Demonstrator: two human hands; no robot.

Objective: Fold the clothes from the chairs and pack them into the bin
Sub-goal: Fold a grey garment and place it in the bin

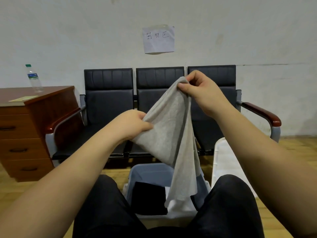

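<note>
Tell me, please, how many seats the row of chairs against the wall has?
3: the left seat, the middle seat partly behind the grey garment, and the right seat behind the right hand.

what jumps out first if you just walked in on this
The limp grey knit garment held up mid-frame: the right hand pinches its top corner, the left hand grips an edge lower down. Its tail hangs over the pale blue plastic bin between the person's knees, where a folded black cloth lies. Behind stands a row of three black padded chairs.
</note>
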